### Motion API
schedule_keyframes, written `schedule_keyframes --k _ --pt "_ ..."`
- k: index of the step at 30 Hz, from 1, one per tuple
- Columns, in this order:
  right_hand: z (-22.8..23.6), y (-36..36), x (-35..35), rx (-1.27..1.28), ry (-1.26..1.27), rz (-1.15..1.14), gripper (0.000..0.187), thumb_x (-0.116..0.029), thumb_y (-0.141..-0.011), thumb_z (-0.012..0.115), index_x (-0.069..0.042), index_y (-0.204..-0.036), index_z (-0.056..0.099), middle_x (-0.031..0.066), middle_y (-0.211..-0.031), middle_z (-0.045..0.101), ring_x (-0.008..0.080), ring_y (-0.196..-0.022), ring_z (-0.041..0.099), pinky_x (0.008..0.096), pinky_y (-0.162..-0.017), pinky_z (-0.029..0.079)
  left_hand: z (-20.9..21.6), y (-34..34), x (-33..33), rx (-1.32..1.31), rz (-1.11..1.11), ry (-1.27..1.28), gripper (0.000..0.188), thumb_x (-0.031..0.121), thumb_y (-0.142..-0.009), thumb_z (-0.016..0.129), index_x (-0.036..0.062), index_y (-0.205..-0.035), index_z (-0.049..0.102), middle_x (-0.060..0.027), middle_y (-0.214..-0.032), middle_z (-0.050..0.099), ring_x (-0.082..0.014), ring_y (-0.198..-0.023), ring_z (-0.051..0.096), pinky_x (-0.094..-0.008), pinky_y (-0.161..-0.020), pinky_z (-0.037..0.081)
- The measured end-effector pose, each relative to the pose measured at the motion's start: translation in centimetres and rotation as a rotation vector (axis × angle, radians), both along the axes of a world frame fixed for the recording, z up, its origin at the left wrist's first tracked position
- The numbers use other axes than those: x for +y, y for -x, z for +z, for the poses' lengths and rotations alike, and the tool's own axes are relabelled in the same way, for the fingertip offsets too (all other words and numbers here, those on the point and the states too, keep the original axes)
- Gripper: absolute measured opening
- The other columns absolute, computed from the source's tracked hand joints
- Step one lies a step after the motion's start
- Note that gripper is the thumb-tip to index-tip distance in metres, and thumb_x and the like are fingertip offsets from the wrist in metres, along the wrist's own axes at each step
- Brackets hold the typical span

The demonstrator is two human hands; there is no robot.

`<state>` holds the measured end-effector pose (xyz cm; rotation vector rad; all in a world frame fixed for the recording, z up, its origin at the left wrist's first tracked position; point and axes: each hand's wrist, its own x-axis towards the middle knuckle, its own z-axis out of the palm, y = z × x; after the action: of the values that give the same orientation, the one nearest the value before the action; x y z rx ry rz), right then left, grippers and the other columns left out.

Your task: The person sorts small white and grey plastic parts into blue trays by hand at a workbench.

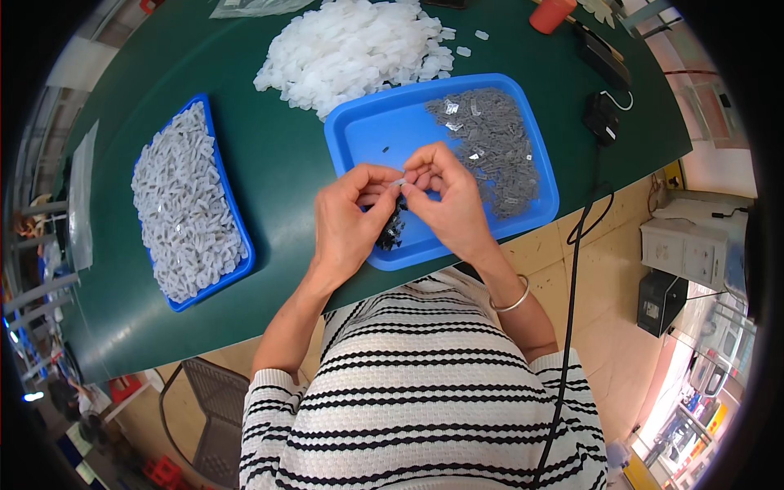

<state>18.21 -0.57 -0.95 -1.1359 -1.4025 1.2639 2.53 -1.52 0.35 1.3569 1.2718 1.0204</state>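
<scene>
Both my hands meet over the near left part of a blue tray [359, 135]. My left hand [347, 214] pinches a small pale translucent piece [400, 183] between thumb and forefinger. The fingertips of my right hand [447, 202] close on the same piece from the other side; its exact shape is mostly hidden. Beneath the hands lies a little heap of small black parts [390, 233], partly covered by my left hand. Many flat grey parts [498, 155] fill the tray's right side, with a few shiny bits among them. One dark piece [385, 149] lies alone on the tray floor.
On the green table [278, 188], a second blue tray [245, 237] at left is heaped with pale translucent clips [184, 204]. Behind the middle tray rises a pile of white translucent pieces [351, 49]. At right are a black adapter [602, 118], its cable and a red cylinder [552, 15].
</scene>
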Motion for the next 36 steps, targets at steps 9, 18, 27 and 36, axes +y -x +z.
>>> schedule_keyframes --k 9,18,27,36 --pt "0.6 0.7 -1.0 -0.125 -0.156 -0.049 0.022 0.006 -0.077 0.064 -0.002 -0.097 0.059 0.0034 -0.082 0.056 0.0103 -0.071 0.051 0.023 -0.066 0.045 0.8 0.7 -0.2 0.285 -0.071 -0.191 0.011 0.002 -0.084 0.066 -0.0012 -0.095 0.066 -0.0088 -0.083 0.07 -0.0147 -0.07 0.068 -0.0259 -0.067 0.054" --pt "1.9 -8.3 3.4 -0.784 -0.485 0.06 0.009 -0.01 -0.082 0.064 -0.004 -0.088 0.066 0.0107 -0.086 0.058 0.0302 -0.086 0.054 0.0392 -0.074 0.046 0.4 2.2 1.4 -0.018 0.002 -0.005 0.012 0.002 -0.087 0.064 -0.0014 -0.098 0.066 -0.0045 -0.084 0.069 -0.0086 -0.074 0.065 -0.0224 -0.07 0.053" --pt "0.0 -5.6 3.8 -0.941 -0.586 0.207 0.011 -0.004 -0.076 0.069 -0.003 -0.086 0.064 0.0086 -0.083 0.055 0.0266 -0.083 0.053 0.0374 -0.074 0.048 0.2 1.8 0.7 -0.051 -0.024 0.05 0.018 0.003 -0.089 0.062 0.0001 -0.106 0.067 -0.0058 -0.088 0.068 -0.0097 -0.079 0.064 -0.0233 -0.073 0.053" --pt "1.5 -5.9 3.7 -0.229 -0.015 0.056 0.008 -0.002 -0.083 0.063 -0.003 -0.091 0.063 0.004 -0.082 0.064 0.0128 -0.071 0.057 0.0265 -0.063 0.047 0.8 1.5 0.9 -0.199 -0.026 0.159 0.017 0.003 -0.09 0.064 -0.0009 -0.106 0.066 -0.0047 -0.093 0.067 -0.01 -0.081 0.065 -0.0215 -0.071 0.052"
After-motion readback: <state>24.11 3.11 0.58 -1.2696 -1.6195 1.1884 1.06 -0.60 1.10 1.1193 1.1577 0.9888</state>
